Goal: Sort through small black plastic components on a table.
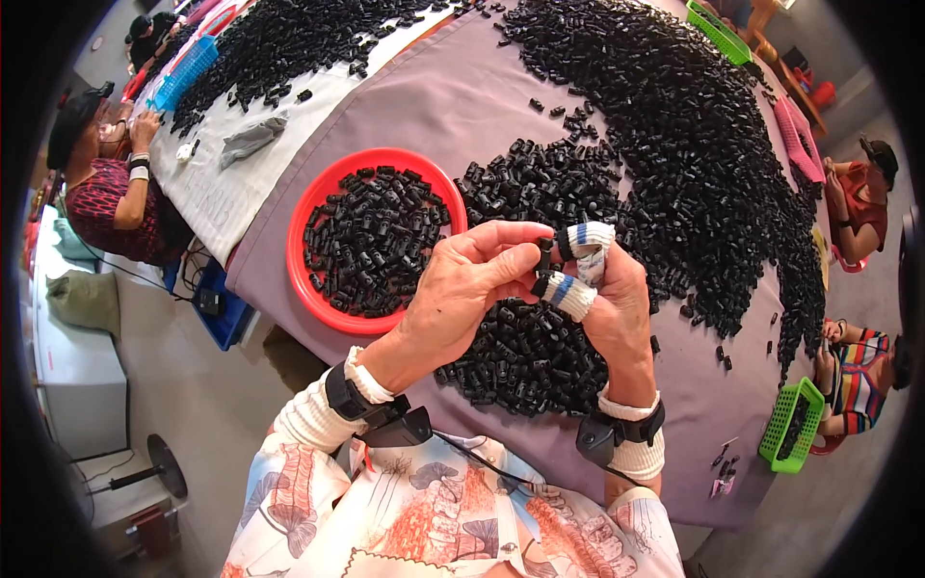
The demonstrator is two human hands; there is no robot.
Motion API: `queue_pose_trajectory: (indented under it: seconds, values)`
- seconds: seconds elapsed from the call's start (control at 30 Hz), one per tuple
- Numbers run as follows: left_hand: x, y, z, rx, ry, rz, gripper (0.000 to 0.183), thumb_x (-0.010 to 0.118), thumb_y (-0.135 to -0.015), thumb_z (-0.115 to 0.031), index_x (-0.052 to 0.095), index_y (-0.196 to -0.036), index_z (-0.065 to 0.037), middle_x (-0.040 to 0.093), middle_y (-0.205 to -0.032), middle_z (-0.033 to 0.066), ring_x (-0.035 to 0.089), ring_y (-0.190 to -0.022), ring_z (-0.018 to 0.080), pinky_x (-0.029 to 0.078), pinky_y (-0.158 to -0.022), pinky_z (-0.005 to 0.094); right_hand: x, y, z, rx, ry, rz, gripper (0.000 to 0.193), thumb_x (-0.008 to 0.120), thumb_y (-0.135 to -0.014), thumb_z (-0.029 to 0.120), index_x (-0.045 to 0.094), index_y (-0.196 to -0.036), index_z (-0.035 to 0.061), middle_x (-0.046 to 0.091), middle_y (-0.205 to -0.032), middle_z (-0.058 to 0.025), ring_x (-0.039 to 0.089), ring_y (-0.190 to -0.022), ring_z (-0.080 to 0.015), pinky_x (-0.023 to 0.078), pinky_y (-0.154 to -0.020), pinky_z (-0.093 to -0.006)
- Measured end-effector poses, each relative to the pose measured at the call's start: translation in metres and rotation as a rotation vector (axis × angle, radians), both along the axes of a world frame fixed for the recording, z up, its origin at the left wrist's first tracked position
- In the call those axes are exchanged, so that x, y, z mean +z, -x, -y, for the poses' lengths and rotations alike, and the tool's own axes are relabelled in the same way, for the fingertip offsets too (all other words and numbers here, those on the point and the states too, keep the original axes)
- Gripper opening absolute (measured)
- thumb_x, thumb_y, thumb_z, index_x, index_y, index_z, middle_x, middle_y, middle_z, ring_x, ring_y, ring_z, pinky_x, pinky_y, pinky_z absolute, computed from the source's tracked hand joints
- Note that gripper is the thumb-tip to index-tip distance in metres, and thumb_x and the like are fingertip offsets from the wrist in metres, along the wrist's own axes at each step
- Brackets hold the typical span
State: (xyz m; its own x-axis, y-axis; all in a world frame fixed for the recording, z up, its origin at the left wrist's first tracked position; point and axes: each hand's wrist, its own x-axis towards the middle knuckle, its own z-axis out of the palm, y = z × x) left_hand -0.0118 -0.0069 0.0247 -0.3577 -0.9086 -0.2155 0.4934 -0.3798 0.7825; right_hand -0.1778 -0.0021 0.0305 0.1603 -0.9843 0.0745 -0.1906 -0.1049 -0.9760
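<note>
1. Two hands meet above the near edge of the table (462, 106), which is covered in a mauve cloth.
2. The left hand (462, 284) pinches a small black plastic part (544, 255) between thumb and fingertips, closed narrowly on it.
3. The right hand (612, 299) also grips the part, with its fingers curled tight; two of its fingers (588, 241) are wrapped in white tape with blue stripes.
4. Just left of the hands, a round red tray (308, 207) sits near the table's near edge, filled with similar black pieces.
5. A large heap of black parts (694, 144) spreads from under the hands toward the far and right edges.
6. Other people sit at the left and right edges, beside green baskets (790, 424).
</note>
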Motion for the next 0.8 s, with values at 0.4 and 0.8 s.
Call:
queue_pose_trajectory:
  seconds: [0.4, 0.8]
  values:
    - [-0.003, 0.0003, 0.0008, 0.008, -0.01, -0.06, 0.019, 0.06, -0.085, -0.014, 0.058, -0.1, -0.002, 0.062, -0.084, 0.003, 0.059, -0.07, 0.0075, 0.05, -0.063, 0.0209, -0.0032, 0.0029, -0.0046, -0.016, -0.055, 0.073, 0.023, 0.072, -0.071, 0.008, 0.059, -0.089, 0.0024, 0.062, -0.075, -0.0005, 0.054, -0.065, -0.0055, 0.045, -0.059, -0.0209]
    - [-0.0007, 0.0028, 0.0036, 0.004, -0.007, -0.002, 0.019, 0.061, -0.083, -0.011, 0.059, -0.098, 0.001, 0.063, -0.085, 0.0056, 0.059, -0.07, 0.008, 0.05, -0.063, 0.0221, -0.002, 0.0022, -0.0058, -0.018, 0.069, 0.04, 0.024, 0.071, -0.07, 0.005, 0.057, -0.09, 0.0022, 0.063, -0.076, -0.0036, 0.059, -0.065, -0.0082, 0.048, -0.058, -0.0221]
